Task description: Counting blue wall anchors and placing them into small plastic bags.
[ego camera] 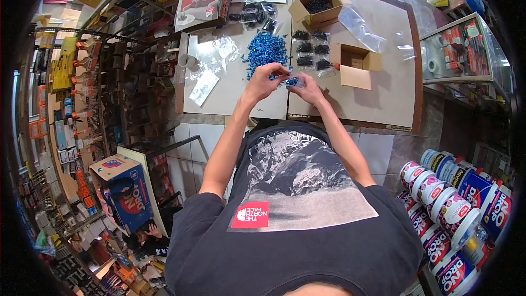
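My right hand (pixel 309 89) holds a small clear plastic bag (pixel 295 81) with a few shiny blue pieces in it. My left hand (pixel 266 79) is curled, its thumb and fingertips close to the bag's mouth. Whether blue pieces are pinched in it is hard to tell. Just beyond the left hand a heap of small blue pieces (pixel 268 51), perhaps screws or plugs, spreads over the worktable (pixel 263 105). To the heap's right, small clear bags of black pieces (pixel 304 47) lie in two columns.
An open cardboard box (pixel 356 58) stands on the right, and another box (pixel 308 8) farther back holds dark pieces. Loose empty plastic bags (pixel 204 89) lie at the left near a white roll (pixel 188 61). More filled bags (pixel 257 13) lie behind. Another person's hand (pixel 153 230) shows lower left.
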`<state>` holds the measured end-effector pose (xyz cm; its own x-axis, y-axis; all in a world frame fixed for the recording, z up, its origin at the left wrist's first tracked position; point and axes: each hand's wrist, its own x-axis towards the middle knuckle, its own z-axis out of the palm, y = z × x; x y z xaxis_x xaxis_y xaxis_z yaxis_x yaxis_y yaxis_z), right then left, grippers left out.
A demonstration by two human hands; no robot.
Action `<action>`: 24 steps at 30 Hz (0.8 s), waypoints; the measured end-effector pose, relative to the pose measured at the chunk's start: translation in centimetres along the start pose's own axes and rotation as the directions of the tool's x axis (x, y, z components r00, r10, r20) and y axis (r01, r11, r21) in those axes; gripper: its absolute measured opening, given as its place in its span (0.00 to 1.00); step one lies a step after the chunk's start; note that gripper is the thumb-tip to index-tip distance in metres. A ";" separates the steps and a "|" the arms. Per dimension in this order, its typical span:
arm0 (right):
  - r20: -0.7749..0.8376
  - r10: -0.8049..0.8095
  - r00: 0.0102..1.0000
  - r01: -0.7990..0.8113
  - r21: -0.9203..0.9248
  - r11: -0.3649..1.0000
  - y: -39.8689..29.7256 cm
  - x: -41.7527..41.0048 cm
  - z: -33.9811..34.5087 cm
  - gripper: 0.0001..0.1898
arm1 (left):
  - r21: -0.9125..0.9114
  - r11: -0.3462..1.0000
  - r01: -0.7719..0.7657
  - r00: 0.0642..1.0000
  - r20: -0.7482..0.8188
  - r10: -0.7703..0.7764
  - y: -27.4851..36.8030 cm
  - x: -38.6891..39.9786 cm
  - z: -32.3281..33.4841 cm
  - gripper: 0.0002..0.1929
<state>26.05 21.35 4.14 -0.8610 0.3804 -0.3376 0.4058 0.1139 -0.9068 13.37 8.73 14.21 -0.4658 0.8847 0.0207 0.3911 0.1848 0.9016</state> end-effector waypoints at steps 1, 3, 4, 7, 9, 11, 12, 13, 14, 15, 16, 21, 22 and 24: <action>0.000 -0.061 0.998 0.061 -0.022 0.998 -0.6 -0.1 0.0 0.21 | 0.029 1.000 0.002 0.999 0.042 -0.003 0.1 0.0 0.0 0.07; -0.008 -0.122 0.993 0.121 -0.043 0.992 -0.8 0.0 0.4 0.21 | 0.064 0.997 -0.034 0.997 0.066 0.030 -0.6 0.1 -0.1 0.07; -0.006 -0.130 0.992 0.130 -0.016 0.991 -0.8 0.0 0.7 0.21 | 0.097 0.993 -0.070 0.994 0.088 0.061 -0.9 0.1 -0.2 0.07; -0.030 -0.140 0.990 0.141 0.025 0.990 -0.5 0.2 1.3 0.21 | 0.125 0.990 -0.069 0.990 0.128 0.053 -0.5 0.1 -0.8 0.07; -0.042 -0.148 0.988 0.150 0.032 0.988 -1.2 0.0 1.4 0.21 | 0.126 0.989 -0.078 0.988 0.144 0.059 -0.7 -0.1 -1.1 0.07; -0.013 -0.072 0.997 0.072 -0.013 0.997 -1.9 -0.3 1.2 0.21 | 0.126 0.988 -0.088 0.985 0.158 0.068 -0.8 -0.3 -1.3 0.08; -0.015 -0.070 0.997 0.070 -0.016 0.997 -2.0 -0.4 1.3 0.21 | 0.197 0.968 -0.153 0.979 0.165 0.121 -0.8 -0.3 -1.3 0.08; -0.016 -0.071 0.997 0.071 -0.008 0.997 -2.2 -0.5 1.4 0.21 | 0.266 0.939 -0.217 0.969 0.176 0.175 -0.8 -0.4 -1.3 0.08; -0.022 -0.073 0.997 0.073 0.000 0.997 -2.2 -0.5 1.4 0.21 | 0.262 0.939 -0.224 0.967 0.178 0.181 -0.9 -0.3 -1.3 0.08; -0.029 -0.073 0.997 0.073 -0.004 0.997 -2.0 -0.5 1.5 0.21 | 0.258 0.928 -0.270 0.958 0.166 0.233 -1.0 -0.3 -1.2 0.07; -0.056 -0.084 0.995 0.085 0.014 0.996 -1.7 -0.4 1.7 0.20 | 0.254 0.914 -0.316 0.946 0.155 0.284 -1.0 -0.3 -1.1 0.07; -0.131 -0.071 0.989 0.074 0.015 0.997 -1.6 -1.2 1.4 0.19 | 0.110 0.981 -0.162 0.987 0.016 0.161 -1.6 0.1 -1.8 0.08; -0.158 -0.081 0.984 0.088 0.036 0.995 -1.4 -1.4 1.4 0.19 | 0.065 0.993 -0.096 0.994 -0.045 0.099 -2.1 0.3 -2.2 0.08; -0.189 -0.089 0.978 0.099 0.048 0.994 -1.7 -1.7 1.7 0.19 | 0.040 0.999 0.014 0.979 -0.203 -0.006 -5.5 0.6 -3.4 0.09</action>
<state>26.30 18.92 5.87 -0.8199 0.5357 -0.2020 0.3034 0.1072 -0.9468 8.25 6.76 10.69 -0.6197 0.7780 0.1032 0.4157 0.2139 0.8840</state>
